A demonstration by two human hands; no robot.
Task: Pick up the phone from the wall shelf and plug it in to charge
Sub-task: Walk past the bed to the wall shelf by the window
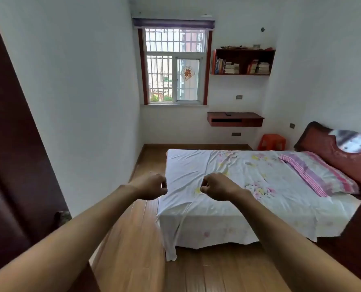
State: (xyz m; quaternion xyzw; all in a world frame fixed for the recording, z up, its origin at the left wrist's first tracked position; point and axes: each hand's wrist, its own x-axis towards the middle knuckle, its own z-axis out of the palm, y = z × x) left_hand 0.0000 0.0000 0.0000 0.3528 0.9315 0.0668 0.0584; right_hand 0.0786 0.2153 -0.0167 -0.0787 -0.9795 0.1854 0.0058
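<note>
A small dark phone [228,114] lies on top of the low red-brown wall shelf [251,120] on the far wall, right of the window. A wall socket [239,97] sits above that shelf and another socket [236,134] below it. No charger cable is visible. My left hand [152,186] and my right hand [215,186] are stretched out in front of me over the near corner of the bed, both loosely curled into fists with nothing in them. Both are far from the shelf.
A bed [249,190] with a floral sheet and a pink striped pillow [316,171] fills the right side. A wooden floor strip [150,161] runs between bed and left wall toward the window [175,66]. An orange stool [272,142] stands by the headboard. A bookshelf [243,62] hangs high. A dark door [11,144] is at left.
</note>
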